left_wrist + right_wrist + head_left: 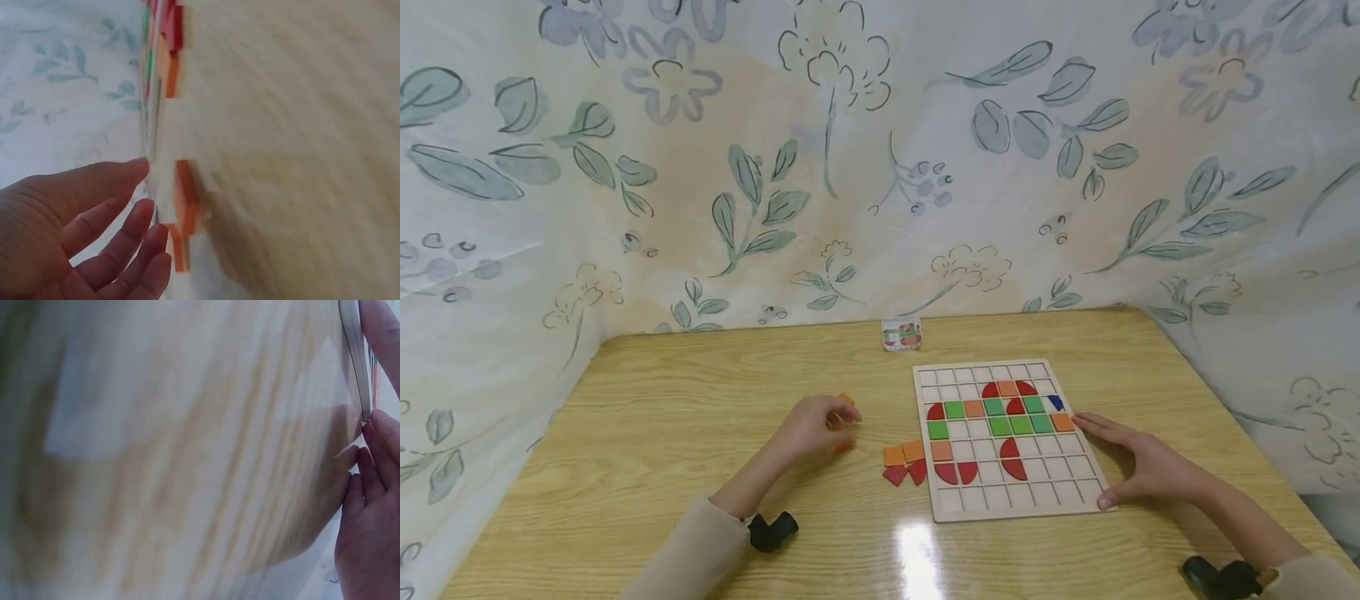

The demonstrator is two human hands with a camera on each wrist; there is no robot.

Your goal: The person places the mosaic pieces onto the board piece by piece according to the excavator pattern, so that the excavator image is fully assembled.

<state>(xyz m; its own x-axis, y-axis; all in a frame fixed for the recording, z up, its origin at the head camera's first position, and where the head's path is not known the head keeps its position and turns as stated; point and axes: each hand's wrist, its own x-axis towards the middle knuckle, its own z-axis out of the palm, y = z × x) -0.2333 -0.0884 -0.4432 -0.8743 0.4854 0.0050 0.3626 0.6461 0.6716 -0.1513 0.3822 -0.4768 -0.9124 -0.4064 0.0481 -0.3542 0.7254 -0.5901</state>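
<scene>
My left hand (814,427) hovers at the orange tiles (845,398), thumb and fingers apart, partly covering them. In the left wrist view nothing sits between its fingertips, and two orange pieces (185,197) stand beyond them on the table. A light wooden grid board (985,500) bears red quarter-circle pieces (1013,470), green squares (1000,426), orange squares and a blue piece (1056,403). At its right edge, my right hand (1153,467) rests with fingers stretched along the side and the thumb at the near corner. The right wrist view shows fingertips touching the board's edge (357,356).
Two orange squares (903,454) and two red pieces (906,473) lie just left of the board. A small card with a coloured pattern (901,335) stands at the back of the wooden table (700,375). A floral cloth (880,167) hangs behind.
</scene>
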